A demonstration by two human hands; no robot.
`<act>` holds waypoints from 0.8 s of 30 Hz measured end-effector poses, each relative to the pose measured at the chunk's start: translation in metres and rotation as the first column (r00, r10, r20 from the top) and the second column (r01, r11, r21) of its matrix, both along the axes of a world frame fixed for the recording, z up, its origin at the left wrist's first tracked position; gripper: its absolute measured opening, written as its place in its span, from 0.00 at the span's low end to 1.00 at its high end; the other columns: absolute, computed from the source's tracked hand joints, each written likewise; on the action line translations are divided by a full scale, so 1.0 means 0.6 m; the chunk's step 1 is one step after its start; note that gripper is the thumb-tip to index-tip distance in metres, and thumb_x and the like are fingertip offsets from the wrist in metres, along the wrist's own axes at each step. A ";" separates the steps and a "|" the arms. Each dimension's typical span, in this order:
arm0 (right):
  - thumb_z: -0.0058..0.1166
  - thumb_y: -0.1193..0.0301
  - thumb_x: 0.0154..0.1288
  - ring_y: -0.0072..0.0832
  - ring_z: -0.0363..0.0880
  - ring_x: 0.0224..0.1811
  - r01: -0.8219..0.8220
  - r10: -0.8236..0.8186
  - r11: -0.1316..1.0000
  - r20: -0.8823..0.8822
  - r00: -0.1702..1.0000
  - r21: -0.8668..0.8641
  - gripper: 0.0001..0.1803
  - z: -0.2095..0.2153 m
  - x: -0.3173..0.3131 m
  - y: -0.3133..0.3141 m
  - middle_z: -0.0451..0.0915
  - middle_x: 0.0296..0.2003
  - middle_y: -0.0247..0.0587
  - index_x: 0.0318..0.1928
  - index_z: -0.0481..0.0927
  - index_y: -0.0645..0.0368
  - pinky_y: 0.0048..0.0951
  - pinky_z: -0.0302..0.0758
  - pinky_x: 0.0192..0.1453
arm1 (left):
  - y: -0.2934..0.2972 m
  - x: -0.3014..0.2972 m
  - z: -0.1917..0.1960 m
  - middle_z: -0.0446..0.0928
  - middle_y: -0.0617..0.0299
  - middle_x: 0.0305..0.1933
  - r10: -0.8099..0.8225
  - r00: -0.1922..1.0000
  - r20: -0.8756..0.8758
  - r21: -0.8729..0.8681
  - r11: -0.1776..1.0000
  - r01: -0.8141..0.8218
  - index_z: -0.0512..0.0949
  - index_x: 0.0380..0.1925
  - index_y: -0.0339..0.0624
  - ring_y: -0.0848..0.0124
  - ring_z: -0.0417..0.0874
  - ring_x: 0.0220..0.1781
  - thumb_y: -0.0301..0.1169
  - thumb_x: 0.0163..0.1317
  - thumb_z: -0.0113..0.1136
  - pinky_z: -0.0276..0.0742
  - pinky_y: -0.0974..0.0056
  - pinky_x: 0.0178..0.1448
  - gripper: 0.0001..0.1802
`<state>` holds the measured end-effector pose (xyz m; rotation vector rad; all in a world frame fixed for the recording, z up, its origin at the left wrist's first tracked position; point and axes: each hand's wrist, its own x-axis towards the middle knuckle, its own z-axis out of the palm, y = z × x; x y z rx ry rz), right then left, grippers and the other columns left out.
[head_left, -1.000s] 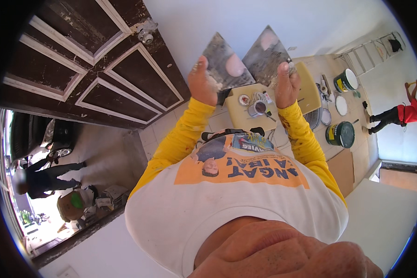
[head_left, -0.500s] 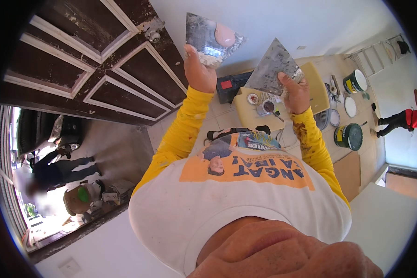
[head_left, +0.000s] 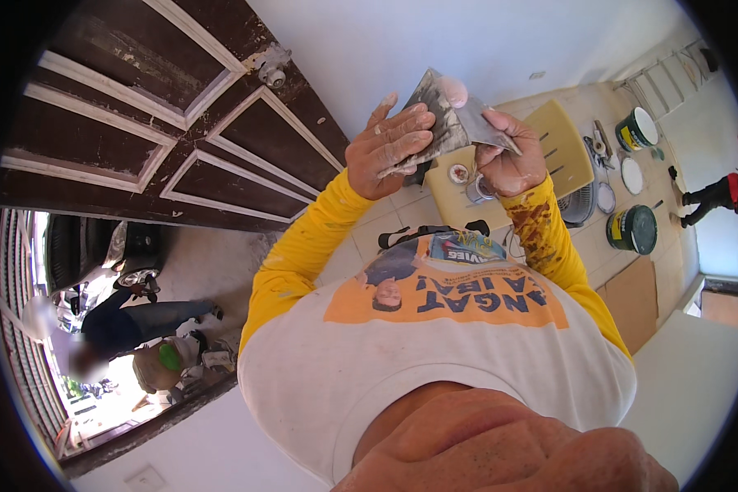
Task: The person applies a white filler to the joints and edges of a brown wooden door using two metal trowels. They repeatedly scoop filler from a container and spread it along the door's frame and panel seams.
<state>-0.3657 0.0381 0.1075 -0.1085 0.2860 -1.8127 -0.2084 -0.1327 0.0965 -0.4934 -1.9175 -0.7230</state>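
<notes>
My left hand is raised in front of the white wall and grips a wide metal putty blade, smeared grey, with a pale pink blob of putty near its top edge. My right hand holds a second flat blade that lies against the first; the two blades overlap between my hands. Both hands are dusted with white filler. My right sleeve is yellow with brown stains.
A dark panelled wooden door with a metal knob stands open at left. On the tiled floor below are a yellow stool, a fan, and paint buckets. One person stands at right, another outside at left.
My hands were apart, each with its own blade; they have come together and the two blades now overlap in front of the wall.
</notes>
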 end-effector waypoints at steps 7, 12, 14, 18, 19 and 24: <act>0.50 0.83 0.67 0.34 0.83 0.43 0.639 -0.471 0.719 -0.867 0.162 -0.271 0.13 0.043 -0.010 0.017 0.83 0.45 0.43 0.51 0.77 0.65 0.31 0.78 0.51 | -0.014 0.035 -0.033 0.80 0.50 0.51 0.112 0.946 0.304 0.385 0.894 -0.230 0.74 0.55 0.36 0.53 0.79 0.58 0.16 0.55 0.54 0.68 0.51 0.67 0.24; 0.50 0.91 0.50 0.46 0.74 0.59 0.104 -0.406 0.824 -0.708 -0.578 -0.557 0.34 0.047 0.014 -0.011 0.75 0.57 0.50 0.60 0.74 0.57 0.38 0.68 0.66 | 0.000 -0.002 -0.038 0.77 0.54 0.56 -0.494 0.783 -0.379 0.901 -0.389 0.192 0.71 0.57 0.40 0.59 0.80 0.56 0.43 0.71 0.47 0.75 0.52 0.61 0.22; 0.51 0.91 0.43 0.48 0.70 0.62 0.003 -0.367 0.873 -0.660 -0.656 -0.488 0.40 0.043 0.019 -0.016 0.71 0.60 0.51 0.61 0.75 0.52 0.41 0.65 0.68 | 0.016 -0.004 -0.037 0.77 0.54 0.57 -0.505 0.758 -0.413 0.890 -0.402 0.217 0.71 0.57 0.40 0.59 0.79 0.56 0.43 0.71 0.47 0.74 0.52 0.62 0.22; 0.53 0.92 0.38 0.50 0.66 0.65 0.082 -0.196 0.933 -0.684 -0.703 -0.351 0.46 -0.016 -0.014 -0.015 0.68 0.63 0.50 0.63 0.74 0.46 0.42 0.65 0.69 | 0.021 0.011 -0.025 0.77 0.54 0.57 -0.526 0.733 -0.431 0.886 -0.402 0.232 0.71 0.58 0.41 0.59 0.79 0.57 0.43 0.72 0.47 0.73 0.51 0.64 0.22; 0.53 0.92 0.38 0.50 0.66 0.65 0.099 -0.160 0.941 -0.682 -0.713 -0.324 0.46 -0.037 -0.036 -0.012 0.68 0.62 0.49 0.63 0.74 0.45 0.42 0.65 0.69 | 0.020 0.014 -0.025 0.77 0.54 0.57 -0.523 0.735 -0.432 0.885 -0.403 0.233 0.71 0.58 0.41 0.59 0.79 0.57 0.43 0.72 0.47 0.73 0.51 0.64 0.22; 0.51 0.86 0.60 0.49 0.76 0.53 0.494 -0.142 0.808 -0.920 -0.364 -0.320 0.28 -0.087 -0.021 0.017 0.77 0.51 0.52 0.63 0.69 0.63 0.37 0.72 0.59 | 0.030 0.022 0.019 0.76 0.56 0.58 -0.418 0.750 -0.513 0.856 -0.310 0.413 0.72 0.57 0.41 0.60 0.77 0.60 0.41 0.71 0.48 0.72 0.51 0.65 0.21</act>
